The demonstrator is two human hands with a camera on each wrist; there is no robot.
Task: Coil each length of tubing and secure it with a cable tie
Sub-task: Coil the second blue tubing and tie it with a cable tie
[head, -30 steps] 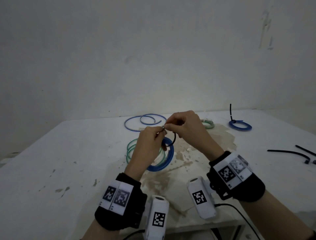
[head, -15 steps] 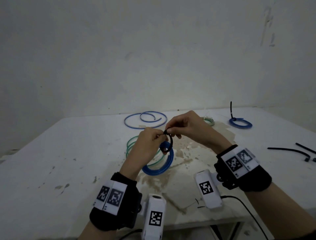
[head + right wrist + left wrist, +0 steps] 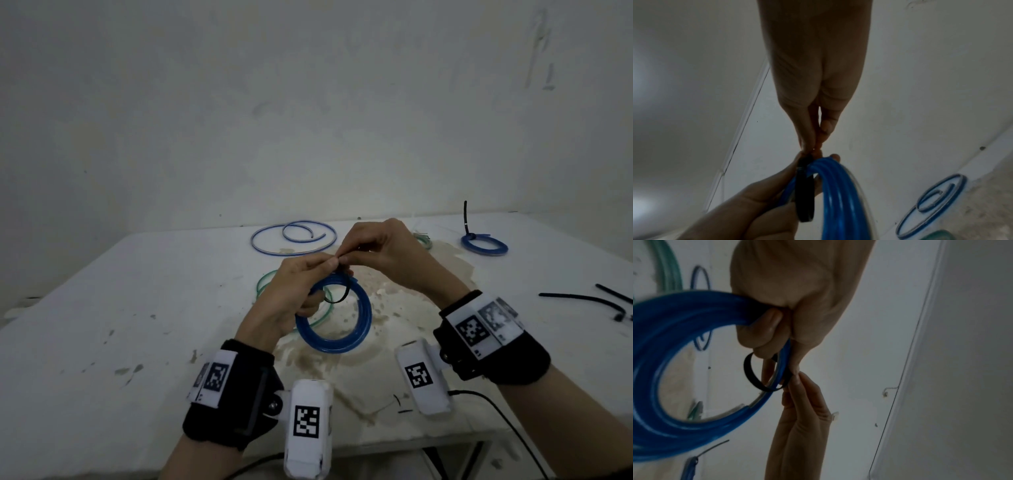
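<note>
- Standing under it all is the white bench [image 3: 102, 308], with a big brown stain in the middle.
- Held up over the bench is the blue coil [image 3: 334, 318], near the middle, just above the stain.
- The left hand [image 3: 294, 291] holds the blue coil, with its fingers curled round the top part of it.
- The right hand [image 3: 383, 253] pinches the end of the black tie [image 3: 339, 296] with its thumb and finger, right next to the left thumb.
- The tie makes a loose loop round the top of the blue coil.
- A green coil [image 3: 265, 284] lies flat on the bench, partly hidden behind the left hand.
- A loose blue tube [image 3: 293, 238] lies curled at the back of the bench.
- A small tied coil [image 3: 484, 245] sits at the back right, with its tie tail sticking up.
- Spare ties [image 3: 589, 301] lie on the right edge, well apart from the hands.
</note>
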